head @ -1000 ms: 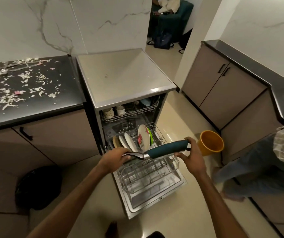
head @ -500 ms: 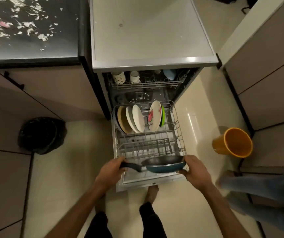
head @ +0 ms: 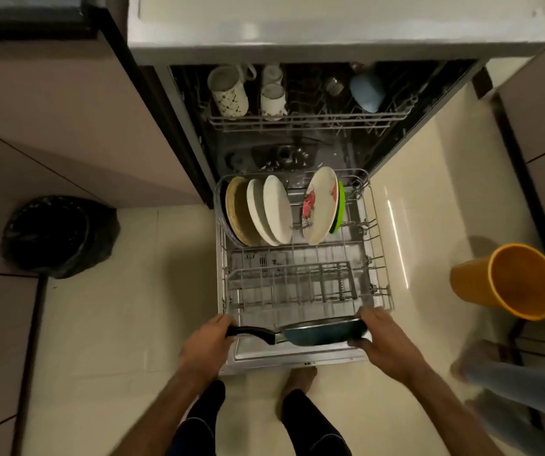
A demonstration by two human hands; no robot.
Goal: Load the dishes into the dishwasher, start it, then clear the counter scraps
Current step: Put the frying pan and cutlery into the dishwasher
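At the rack [head: 377, 255], left fingers [head: 221, 325] grip pan's [head: 322, 333] half-hidden handle, right fingers [head: 370, 320] its rim.

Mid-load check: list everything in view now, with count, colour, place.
dishwasher: 1, white top, open
upper rack: 1, grey wire, inside
lower rack: 1, grey wire, pulled out
frying pan: 1, teal, black handle, over lower rack's near edge
plates: 5, tan, two white, floral, green, upright, lower rack's back
mugs: 3, white patterned, upper rack left
cup: 1, pale blue, upper rack right
bucket: 1, orange, floor right
bin bag: 1, black, floor left
second person's legs: blue jeans, far right
left hand: 1, grips pan handle
right hand: 1, holds pan rim
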